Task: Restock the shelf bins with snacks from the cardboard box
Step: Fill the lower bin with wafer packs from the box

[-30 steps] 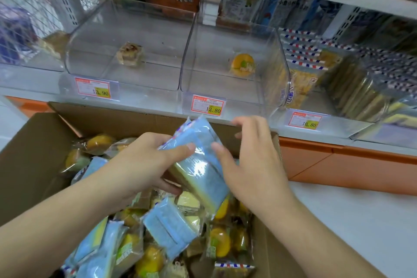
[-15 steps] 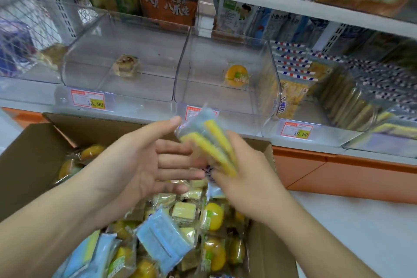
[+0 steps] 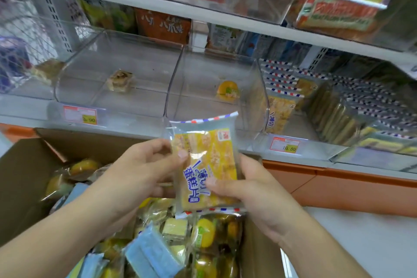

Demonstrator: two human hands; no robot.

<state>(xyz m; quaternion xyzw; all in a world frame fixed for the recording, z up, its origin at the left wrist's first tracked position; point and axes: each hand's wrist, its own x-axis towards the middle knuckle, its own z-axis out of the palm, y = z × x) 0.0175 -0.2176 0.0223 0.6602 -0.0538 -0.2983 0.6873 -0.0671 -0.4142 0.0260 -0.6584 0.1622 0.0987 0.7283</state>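
Both hands hold a yellow cake-slice packet (image 3: pixel 206 165) upright above the open cardboard box (image 3: pixel 20 176), its printed face toward me. My left hand (image 3: pixel 144 171) pinches its left edge with thumb on the front. My right hand (image 3: pixel 246 189) grips its lower right side, thumb across the blue lettering. The box holds several wrapped snacks: blue packets (image 3: pixel 149 253) and yellow round cakes (image 3: pixel 204 232). Clear shelf bins stand behind: the left bin (image 3: pixel 94 56) holds one brown cake (image 3: pixel 120 80), the middle bin (image 3: pixel 259 79) one orange cake (image 3: pixel 228 89), and the right bin (image 3: pixel 352 117) is packed with matching packets.
Price tags (image 3: pixel 285 144) hang on the bin fronts. An upper shelf (image 3: pixel 203 10) with more clear bins of packaged goods runs overhead. An orange base panel (image 3: pixel 338 187) lies under the shelf, with pale floor (image 3: pixel 361 244) to the right of the box.
The packet has been turned from its blue back and edge to face me with its yellow front, and lifted slightly. My left hand, briefly off it, now pinches its left edge.
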